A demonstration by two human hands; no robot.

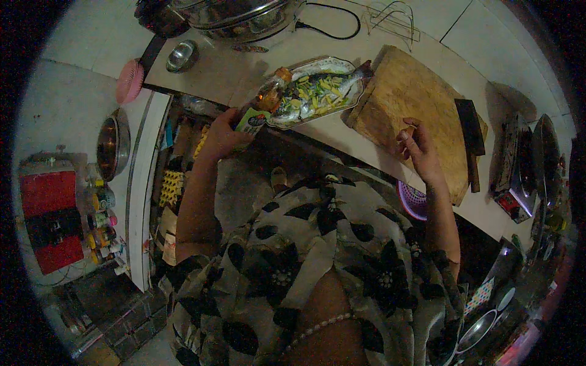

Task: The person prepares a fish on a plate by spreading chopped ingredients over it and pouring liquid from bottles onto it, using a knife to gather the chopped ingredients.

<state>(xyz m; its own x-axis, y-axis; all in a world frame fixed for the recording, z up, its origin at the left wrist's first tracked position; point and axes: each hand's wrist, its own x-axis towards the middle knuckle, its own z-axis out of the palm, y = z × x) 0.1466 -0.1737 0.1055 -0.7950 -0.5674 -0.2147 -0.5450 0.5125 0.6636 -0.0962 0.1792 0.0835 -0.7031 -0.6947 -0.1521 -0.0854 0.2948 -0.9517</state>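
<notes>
My left hand [229,132] grips the lower part of a clear bottle [271,94] of amber liquid with a green label. The bottle leans so that its orange-brown top lies over the left end of an oval plate with a patterned rim [336,120]. On that plate rests a whole fish [316,94], strewn with yellowish slices and green pieces; its tail sticks out past the right rim. My right hand [419,146] hovers over the near part of a wooden cutting board [412,87], fingers curled. Whether something small is between its fingertips is too dark to tell.
A cleaver [470,132] lies along the board's right edge. Behind the plate stand a large metal pot [238,20], a small metal bowl [181,56] and a wire rack [396,27]. A gas stove [515,169] is at right; an open drawer [171,183] sits below left.
</notes>
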